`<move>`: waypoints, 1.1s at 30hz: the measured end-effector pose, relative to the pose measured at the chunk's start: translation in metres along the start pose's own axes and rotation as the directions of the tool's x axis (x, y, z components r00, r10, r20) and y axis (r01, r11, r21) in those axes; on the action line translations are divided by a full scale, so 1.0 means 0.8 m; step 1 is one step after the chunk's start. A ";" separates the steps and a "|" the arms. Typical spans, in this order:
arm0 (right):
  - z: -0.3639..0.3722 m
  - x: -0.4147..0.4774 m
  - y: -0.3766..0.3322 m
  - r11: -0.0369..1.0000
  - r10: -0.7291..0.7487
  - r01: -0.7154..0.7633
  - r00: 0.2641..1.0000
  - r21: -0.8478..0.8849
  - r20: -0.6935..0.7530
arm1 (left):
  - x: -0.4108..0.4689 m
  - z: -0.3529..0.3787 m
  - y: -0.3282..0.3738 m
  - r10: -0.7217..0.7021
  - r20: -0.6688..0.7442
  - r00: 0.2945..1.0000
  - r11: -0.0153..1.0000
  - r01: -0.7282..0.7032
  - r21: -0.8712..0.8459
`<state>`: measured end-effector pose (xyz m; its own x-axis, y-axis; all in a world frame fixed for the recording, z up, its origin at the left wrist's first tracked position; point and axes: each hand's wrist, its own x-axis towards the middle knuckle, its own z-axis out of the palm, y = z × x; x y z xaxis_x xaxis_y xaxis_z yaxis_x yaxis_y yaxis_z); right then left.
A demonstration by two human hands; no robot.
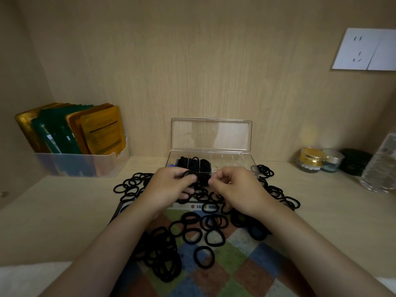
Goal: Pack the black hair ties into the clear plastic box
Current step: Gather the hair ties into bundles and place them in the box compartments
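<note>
Mostly, loose black hair ties sprawl over the chequered mat; the clear plastic compartment box, lid up, lies just beyond both hands; the left hand pinches one tie at its front wall, the right hand curls, contents unclear

You get no legible text anywhere in this view. The front orange sachet in the clear bin carries a dark bar and several lines of print, the green sachets have small white label patches, and the gold jar has dark marks across its side, all too blurred to read. The pale strip on the checked mat shows only small coloured marks.
</note>
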<state>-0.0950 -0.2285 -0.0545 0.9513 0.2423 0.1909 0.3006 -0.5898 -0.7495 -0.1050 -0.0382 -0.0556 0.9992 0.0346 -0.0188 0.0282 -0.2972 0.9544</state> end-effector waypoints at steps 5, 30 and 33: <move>-0.002 -0.002 0.003 0.826 -0.220 0.329 0.936 -0.458 0.274 | -0.001 -0.015 0.009 0.090 -0.111 0.990 0.994 -0.083 0.069; -0.007 -0.005 -0.021 0.880 -0.060 -0.094 0.950 0.466 0.306 | 0.004 -0.013 0.001 -0.013 -0.025 1.000 0.994 0.016 0.107; -0.003 -0.003 -0.018 0.874 -0.014 -0.118 0.963 0.472 0.268 | -0.005 -0.001 0.006 -0.057 0.193 0.979 0.990 0.081 -0.115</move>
<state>-0.1017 -0.2228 -0.0426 0.8937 0.4480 0.0248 0.1176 -0.1806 -0.9765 -0.1088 -0.0391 -0.0505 0.9824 -0.1333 -0.1307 0.1055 -0.1817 0.9777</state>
